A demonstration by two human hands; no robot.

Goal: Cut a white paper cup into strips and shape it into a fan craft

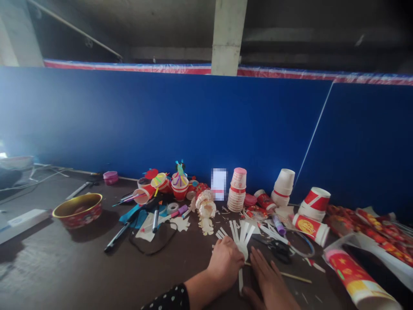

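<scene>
A white paper piece [241, 249] cut into long strips, which fan out from a round middle, lies on the dark table. My left hand [226, 260] is closed at its left side, the fingers curled over the paper's edge. Flat beside the paper's right side rests my right hand [269, 280], fingers stretched out and thumb near a strip that points toward me. Partly under the right hand, a thin wooden stick [297, 277] sticks out to the right. Black-handled scissors [280, 250] lie just beyond that hand.
Stacked paper cups [237, 198] stand at the back. A red and gold bowl [79, 211] is on the left, markers [155, 219] and tape [172, 208] left of centre. A red-yellow cup [358, 275] lies near right; a blue partition [161, 120] rises behind.
</scene>
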